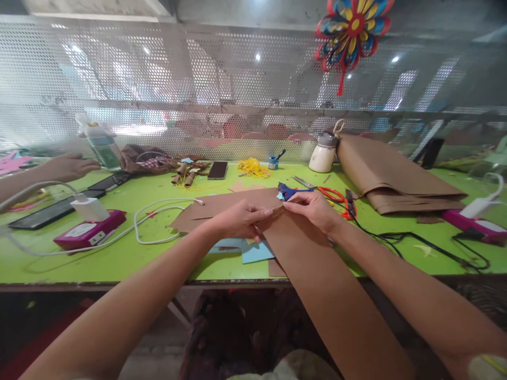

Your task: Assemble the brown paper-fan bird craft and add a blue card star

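Observation:
My left hand and my right hand are both pinched on the far end of a long brown paper strip that runs from the green table down toward my lap. Their fingertips nearly meet at the strip's top edge. Another brown paper sheet lies flat on the table behind my left hand. Light blue paper pieces lie under my left wrist. Red-handled scissors rest just beyond my right hand.
Folded brown paper is stacked at the right. A white jar, yellow string, phones, a pink device with a white cable, and black cables lie about. Another person's hand reaches in at left. A perforated screen backs the table.

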A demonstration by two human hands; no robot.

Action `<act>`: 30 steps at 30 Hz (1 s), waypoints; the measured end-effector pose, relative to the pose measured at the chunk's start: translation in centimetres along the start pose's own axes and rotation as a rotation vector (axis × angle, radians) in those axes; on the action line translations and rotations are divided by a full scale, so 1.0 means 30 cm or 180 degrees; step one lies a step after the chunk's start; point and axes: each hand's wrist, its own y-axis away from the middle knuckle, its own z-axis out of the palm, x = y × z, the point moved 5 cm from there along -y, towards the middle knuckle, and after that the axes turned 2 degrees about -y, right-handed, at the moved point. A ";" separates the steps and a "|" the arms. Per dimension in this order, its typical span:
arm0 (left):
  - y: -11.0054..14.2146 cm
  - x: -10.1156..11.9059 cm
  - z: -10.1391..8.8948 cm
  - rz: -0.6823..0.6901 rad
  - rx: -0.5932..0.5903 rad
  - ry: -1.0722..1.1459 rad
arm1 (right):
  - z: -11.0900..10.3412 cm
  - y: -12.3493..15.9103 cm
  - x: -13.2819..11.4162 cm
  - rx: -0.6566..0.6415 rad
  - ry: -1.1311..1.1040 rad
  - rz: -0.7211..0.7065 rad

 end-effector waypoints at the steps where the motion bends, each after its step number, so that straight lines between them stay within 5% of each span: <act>1: 0.001 0.007 -0.001 0.0017 0.0040 -0.0181 | 0.000 -0.001 0.002 -0.0001 -0.0002 0.0005; 13: 0.008 0.032 -0.007 0.0069 0.0069 -0.1092 | 0.001 -0.001 0.017 -0.0011 -0.0028 0.0008; 23: -0.002 0.029 0.014 -0.0058 0.0338 -0.0842 | -0.007 0.005 -0.017 0.0093 -0.0024 0.0005; 30: -0.011 0.044 -0.008 0.0692 0.0798 -0.1902 | -0.014 0.005 -0.003 0.0221 -0.0405 0.0309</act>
